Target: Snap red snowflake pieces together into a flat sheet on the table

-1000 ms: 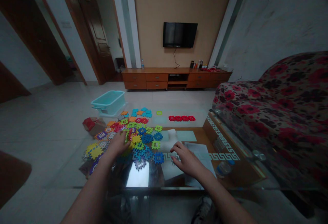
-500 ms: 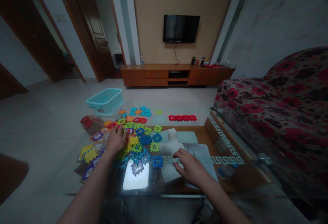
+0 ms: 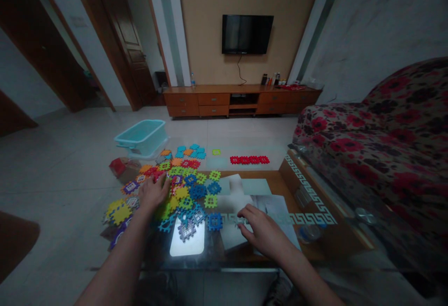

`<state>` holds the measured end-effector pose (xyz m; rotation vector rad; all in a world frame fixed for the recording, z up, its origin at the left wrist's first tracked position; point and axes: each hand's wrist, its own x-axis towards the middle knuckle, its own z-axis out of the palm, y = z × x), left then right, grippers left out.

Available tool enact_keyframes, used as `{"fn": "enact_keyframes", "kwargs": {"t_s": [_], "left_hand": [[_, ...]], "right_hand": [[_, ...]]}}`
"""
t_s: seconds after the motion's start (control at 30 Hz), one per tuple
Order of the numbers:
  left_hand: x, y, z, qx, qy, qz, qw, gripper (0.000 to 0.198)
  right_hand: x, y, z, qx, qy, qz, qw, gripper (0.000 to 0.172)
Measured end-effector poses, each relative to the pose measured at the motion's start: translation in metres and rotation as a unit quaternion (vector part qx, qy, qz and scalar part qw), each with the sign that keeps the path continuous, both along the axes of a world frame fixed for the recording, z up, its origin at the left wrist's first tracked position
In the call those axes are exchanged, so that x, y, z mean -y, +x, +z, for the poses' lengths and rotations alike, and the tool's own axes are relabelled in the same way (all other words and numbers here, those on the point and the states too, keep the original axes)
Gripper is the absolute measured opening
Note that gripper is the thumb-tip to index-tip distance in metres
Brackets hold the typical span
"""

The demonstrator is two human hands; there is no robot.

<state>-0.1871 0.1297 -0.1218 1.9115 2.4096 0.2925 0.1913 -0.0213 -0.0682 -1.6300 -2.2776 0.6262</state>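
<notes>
The bare left hand [image 3: 152, 194] is placed on a heaped pile of multicoloured interlocking plastic puzzle pieces [image 3: 185, 193], spread across the left part of a glass-topped surface [image 3: 220, 269]. Its fingers [image 3: 161, 180] are bunched together on the pieces; whether one is gripped cannot be told. The bare right hand [image 3: 264, 231] is shown right of the pile, over a white paper sheet [image 3: 276, 208], with its fingers [image 3: 245, 213] slightly apart, clamped on nothing. A pale turquoise plastic basket [image 3: 142, 137] is seen beyond the pile.
</notes>
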Motion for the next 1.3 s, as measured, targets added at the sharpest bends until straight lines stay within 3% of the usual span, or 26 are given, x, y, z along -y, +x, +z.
{"fn": "enact_keyframes", "kwargs": {"t_s": [0.17, 0.27, 0.6, 0.83, 1.13, 1.3], "left_hand": [[-0.005, 0.004, 0.002, 0.023, -0.032, 0.026, 0.999, 0.059], [-0.005, 0.005, 0.001, 0.045, -0.042, 0.008, 0.998, 0.059], [-0.004, 0.008, 0.002, 0.076, -0.012, 0.002, 0.997, 0.057], [-0.007, 0.009, 0.005, 0.1, 0.014, -0.003, 0.995, 0.045], [-0.004, 0.019, 0.002, 0.101, 0.001, -0.013, 0.995, 0.056], [-0.002, 0.021, 0.005, 0.103, -0.019, -0.024, 0.994, 0.048]], "right_hand": [[0.0, 0.003, 0.004, -0.003, -0.003, -0.005, 1.0, 0.024], [-0.001, 0.007, 0.007, -0.003, 0.007, -0.013, 1.0, 0.023], [-0.002, 0.007, 0.004, -0.009, 0.012, -0.014, 1.0, 0.022], [-0.004, 0.01, 0.003, -0.009, 0.021, -0.012, 1.0, 0.022], [-0.003, 0.009, 0.002, -0.003, 0.009, -0.016, 1.0, 0.024], [-0.002, 0.008, 0.004, -0.002, 0.007, -0.016, 1.0, 0.023]]}}
